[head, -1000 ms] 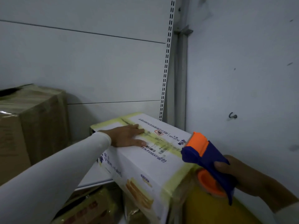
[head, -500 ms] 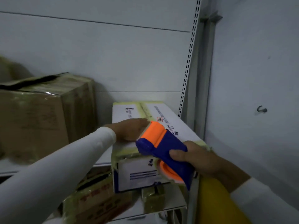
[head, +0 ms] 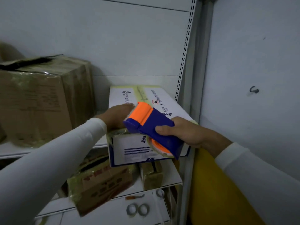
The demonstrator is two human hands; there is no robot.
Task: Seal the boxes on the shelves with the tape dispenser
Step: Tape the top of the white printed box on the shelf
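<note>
Our right-hand fingers curl around the tape dispenser; left hand lies flat on the white box. Tape may wrinkle if the overhanging box shifts.

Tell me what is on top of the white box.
On the white box the left hand lies flat, and the tape dispenser, gripped by the right hand, sits at its front edge. Yellowish tape runs along the top. Both hide the lid beneath.

Blue/orange tape dispenser, white box
</note>
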